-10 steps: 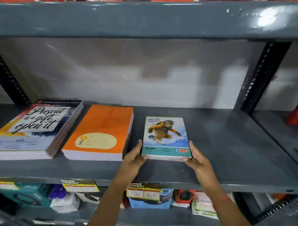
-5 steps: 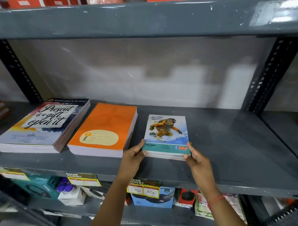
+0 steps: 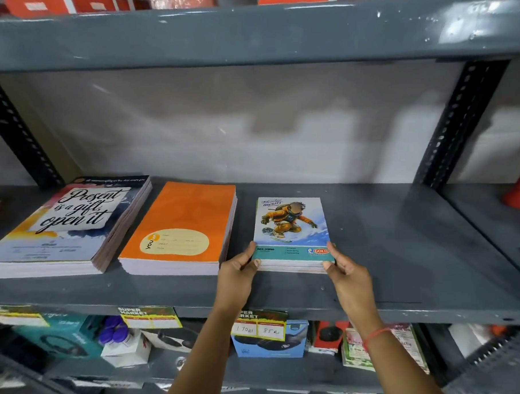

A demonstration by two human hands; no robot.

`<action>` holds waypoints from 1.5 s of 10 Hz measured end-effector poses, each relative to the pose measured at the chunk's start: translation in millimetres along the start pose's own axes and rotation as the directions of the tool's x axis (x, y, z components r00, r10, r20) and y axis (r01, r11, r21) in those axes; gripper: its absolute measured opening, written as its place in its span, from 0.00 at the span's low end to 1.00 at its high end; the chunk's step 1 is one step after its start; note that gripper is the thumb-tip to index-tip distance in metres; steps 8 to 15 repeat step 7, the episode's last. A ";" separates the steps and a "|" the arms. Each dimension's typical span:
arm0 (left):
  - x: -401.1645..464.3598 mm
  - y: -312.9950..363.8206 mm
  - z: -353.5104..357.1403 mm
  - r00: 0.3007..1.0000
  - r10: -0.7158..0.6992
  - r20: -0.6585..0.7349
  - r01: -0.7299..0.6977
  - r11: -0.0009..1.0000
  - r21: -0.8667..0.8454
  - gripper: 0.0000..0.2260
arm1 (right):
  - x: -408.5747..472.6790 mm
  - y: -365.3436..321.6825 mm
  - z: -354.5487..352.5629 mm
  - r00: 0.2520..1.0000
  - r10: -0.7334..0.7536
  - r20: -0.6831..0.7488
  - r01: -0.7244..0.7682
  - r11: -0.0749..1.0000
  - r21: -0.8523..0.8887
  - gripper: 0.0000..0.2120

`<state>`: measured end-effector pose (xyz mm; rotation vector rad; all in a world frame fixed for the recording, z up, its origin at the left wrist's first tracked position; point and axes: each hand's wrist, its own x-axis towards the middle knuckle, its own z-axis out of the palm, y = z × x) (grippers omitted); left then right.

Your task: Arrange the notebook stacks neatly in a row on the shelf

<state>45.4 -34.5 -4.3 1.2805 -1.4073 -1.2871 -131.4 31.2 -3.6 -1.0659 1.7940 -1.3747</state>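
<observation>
Both hands clamp near corners of snowboarder stack (image 3: 291, 234): your left hand (image 3: 237, 273), right hand (image 3: 347, 273). Stack flat on shelf (image 3: 404, 265), right of orange stack (image 3: 184, 227). Step: squaring third stack. Next: align front edge with neighbours, close gap, release.

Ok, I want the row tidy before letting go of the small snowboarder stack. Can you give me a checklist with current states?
1. Both hands on snowboarder stack: left hand and right hand at its near corners, ok.
2. Stack flat on shelf: ok.
3. Clear of orange stack: narrow gap shows, ok.
4. Front edge level with orange stack's: roughly, ok.
5. Notebooks within stack squared: cannot tell.
6. Free shelf to the right: ok.
</observation>
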 end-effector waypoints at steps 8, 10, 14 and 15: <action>-28.8 54.6 -31.8 0.825 0.452 0.340 -0.551 0.510 0.660 0.25 | -79.6 -71.6 4.3 0.829 -0.387 -0.403 0.276 0.911 -0.306 0.21; -28.8 54.6 -31.8 0.825 0.452 0.340 -0.551 0.510 0.660 0.25 | -79.6 -71.6 4.3 0.829 -0.387 -0.403 0.276 0.911 -0.306 0.21; -28.8 54.6 -31.8 0.825 0.452 0.340 -0.551 0.510 0.660 0.25 | -79.6 -71.6 4.3 0.829 -0.387 -0.403 0.276 0.911 -0.306 0.21; -28.8 54.6 -31.8 0.825 0.452 0.340 -0.551 0.510 0.660 0.25 | -79.6 -71.6 4.3 0.829 -0.387 -0.403 0.276 0.911 -0.306 0.21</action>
